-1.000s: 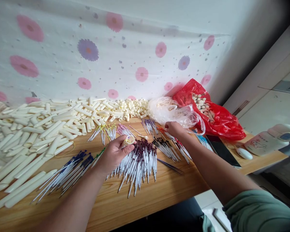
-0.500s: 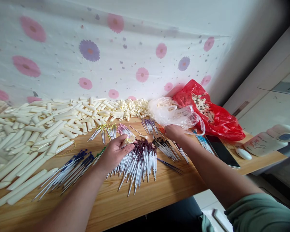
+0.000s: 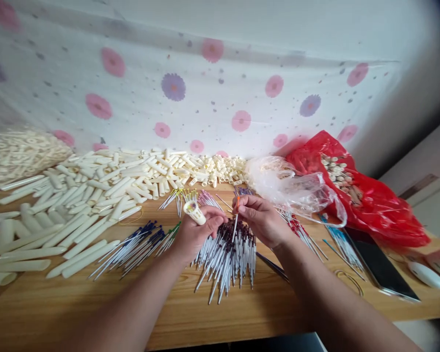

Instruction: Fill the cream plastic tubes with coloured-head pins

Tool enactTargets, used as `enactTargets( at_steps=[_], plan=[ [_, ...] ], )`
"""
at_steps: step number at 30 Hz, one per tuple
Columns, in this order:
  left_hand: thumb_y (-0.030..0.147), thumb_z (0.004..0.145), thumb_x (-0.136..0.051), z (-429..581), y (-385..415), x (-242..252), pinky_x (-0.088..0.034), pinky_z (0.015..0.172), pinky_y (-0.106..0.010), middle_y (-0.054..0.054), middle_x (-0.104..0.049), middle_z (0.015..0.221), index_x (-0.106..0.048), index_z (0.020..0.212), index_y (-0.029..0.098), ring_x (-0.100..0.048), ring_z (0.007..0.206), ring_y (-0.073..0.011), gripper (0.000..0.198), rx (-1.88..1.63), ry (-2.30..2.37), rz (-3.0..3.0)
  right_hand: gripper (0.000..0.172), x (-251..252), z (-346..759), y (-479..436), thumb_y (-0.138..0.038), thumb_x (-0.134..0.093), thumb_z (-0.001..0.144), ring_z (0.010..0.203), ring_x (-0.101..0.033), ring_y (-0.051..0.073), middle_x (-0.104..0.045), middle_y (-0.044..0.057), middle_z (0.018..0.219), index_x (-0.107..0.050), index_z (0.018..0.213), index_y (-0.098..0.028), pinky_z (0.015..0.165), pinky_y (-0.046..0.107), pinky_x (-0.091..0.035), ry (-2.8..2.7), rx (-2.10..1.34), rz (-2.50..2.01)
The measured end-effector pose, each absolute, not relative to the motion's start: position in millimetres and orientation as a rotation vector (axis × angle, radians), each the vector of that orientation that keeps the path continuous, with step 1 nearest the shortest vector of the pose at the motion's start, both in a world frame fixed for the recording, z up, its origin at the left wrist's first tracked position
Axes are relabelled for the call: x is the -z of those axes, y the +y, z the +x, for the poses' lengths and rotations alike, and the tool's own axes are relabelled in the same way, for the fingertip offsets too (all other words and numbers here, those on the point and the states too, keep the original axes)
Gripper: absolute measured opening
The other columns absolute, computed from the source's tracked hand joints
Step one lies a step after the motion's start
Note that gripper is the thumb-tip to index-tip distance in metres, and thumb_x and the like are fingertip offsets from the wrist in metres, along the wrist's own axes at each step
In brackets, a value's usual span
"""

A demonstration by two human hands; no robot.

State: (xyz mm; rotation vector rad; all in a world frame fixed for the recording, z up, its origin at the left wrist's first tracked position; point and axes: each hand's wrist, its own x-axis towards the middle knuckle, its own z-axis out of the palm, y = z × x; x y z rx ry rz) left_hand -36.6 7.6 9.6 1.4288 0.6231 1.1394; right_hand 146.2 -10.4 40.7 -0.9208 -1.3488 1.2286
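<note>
My left hand (image 3: 193, 235) is closed round a short cream plastic tube (image 3: 194, 213), its open end tilted up and left. My right hand (image 3: 259, 221) pinches a thin pen refill with an orange tip (image 3: 236, 216), held nearly upright just right of the tube. Both hands hover over a pile of dark-tipped white refills (image 3: 227, 252) on the wooden table (image 3: 205, 318).
Blue-tipped refills (image 3: 132, 247) lie left of my hands, and cream tubes (image 3: 95, 195) cover the table's left and back. A clear bag (image 3: 293, 188) and a red bag of parts (image 3: 355, 190) sit at right, beside a dark phone (image 3: 381, 266). Small bundles of coloured refills (image 3: 190, 198) lie behind.
My right hand came back left from the clear bag, now holding an orange-tipped refill close to the tube. My left hand lifted the tube a little. The camera turned left.
</note>
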Motion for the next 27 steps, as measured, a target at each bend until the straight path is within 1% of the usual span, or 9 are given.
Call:
enactTargets(
  at_steps=[2,5,7,11,14,17,22,25,27],
  plan=[
    [0.041,0.074,-0.069,-34,4,-12,-0.035,0.045,-0.021,-0.001,-0.063,0.067,-0.065,0.083,0.014,-0.047,0.045,-0.0064,0.029,-1.121,0.631,1.369,0.019,-35,126,-11,-0.032,-0.071,0.072,0.061,-0.05,0.009,-0.054,-0.002,0.068,-0.059,0.072,-0.018,0.061,0.023,-0.041,-1.205,-1.359,-0.743],
    [0.038,0.071,-0.071,-31,1,-16,-0.033,0.042,-0.019,0.0,-0.064,0.063,-0.064,0.079,0.014,-0.046,0.042,-0.0056,0.026,-1.115,0.69,1.295,0.014,-29,112,-9,-0.028,-0.069,0.077,0.057,-0.05,0.008,-0.055,-0.004,0.063,-0.061,0.073,-0.018,0.057,0.022,-0.039,-1.167,-1.351,-0.681],
    [0.035,0.072,-0.07,-30,0,-17,-0.032,0.041,-0.018,0.0,-0.064,0.062,-0.063,0.075,0.013,-0.044,0.042,-0.0046,0.023,-1.122,0.729,1.278,0.012,-26,111,-8,-0.026,-0.068,0.078,0.056,-0.052,0.008,-0.056,-0.004,0.063,-0.061,0.073,-0.018,0.058,0.023,-0.041,-1.176,-1.324,-0.664],
    [0.033,0.075,-0.068,-31,1,-16,-0.031,0.041,-0.017,0.003,-0.061,0.059,-0.062,0.075,0.014,-0.042,0.043,-0.0038,0.019,-1.105,0.744,1.318,0.009,-25,119,-12,-0.027,-0.068,0.077,0.061,-0.057,0.009,-0.061,-0.003,0.069,-0.064,0.081,-0.02,0.061,0.025,-0.045,-1.212,-1.249,-0.737],
    [0.032,0.077,-0.066,-31,2,-14,-0.031,0.042,-0.017,0.003,-0.061,0.06,-0.062,0.076,0.016,-0.041,0.043,-0.0037,0.017,-1.082,0.754,1.361,0.012,-27,127,-17,-0.028,-0.068,0.077,0.068,-0.058,0.009,-0.065,-0.001,0.077,-0.066,0.087,-0.021,0.063,0.024,-0.046,-1.204,-1.136,-0.869],
    [0.031,0.077,-0.064,-31,2,-15,-0.032,0.042,-0.018,0.003,-0.061,0.06,-0.062,0.078,0.017,-0.041,0.043,-0.0048,0.014,-1.077,0.806,1.454,0.015,-30,130,-20,-0.031,-0.068,0.077,0.067,-0.059,0.01,-0.066,0.0,0.078,-0.066,0.087,-0.02,0.061,0.024,-0.047,-1.273,-1.038,-0.962],
    [0.027,0.078,-0.062,-29,2,-18,-0.043,0.052,-0.022,0.001,-0.063,0.063,-0.067,0.077,0.017,-0.055,0.056,-0.0109,0.011,-1.072,0.825,1.683,0.01,-34,129,-24,-0.027,-0.063,0.079,0.057,-0.056,0.009,-0.063,0.0,0.067,-0.062,0.076,-0.017,0.052,0.023,-0.045,-1.526,-0.628,-1.093],
    [0.026,0.08,-0.063,-30,5,-18,-0.048,0.063,-0.027,-0.003,-0.068,0.076,-0.07,0.086,0.018,-0.062,0.07,-0.0151,0.013,-1.154,0.837,1.812,0.007,-43,133,-31,-0.021,-0.06,0.082,0.058,-0.058,0.01,-0.064,0.0,0.066,-0.062,0.076,-0.017,0.053,0.024,-0.045,-1.684,-0.332,-1.115],
    [0.027,0.08,-0.064,-31,8,-17,-0.048,0.069,-0.029,-0.005,-0.068,0.083,-0.071,0.088,0.019,-0.062,0.077,-0.0163,0.013,-1.239,0.858,1.909,0.004,-54,139,-42,-0.018,-0.06,0.082,0.06,-0.06,0.011,-0.066,0.001,0.069,-0.063,0.079,-0.018,0.056,0.025,-0.047,-1.653,-0.19,-1.064]
  ],
)
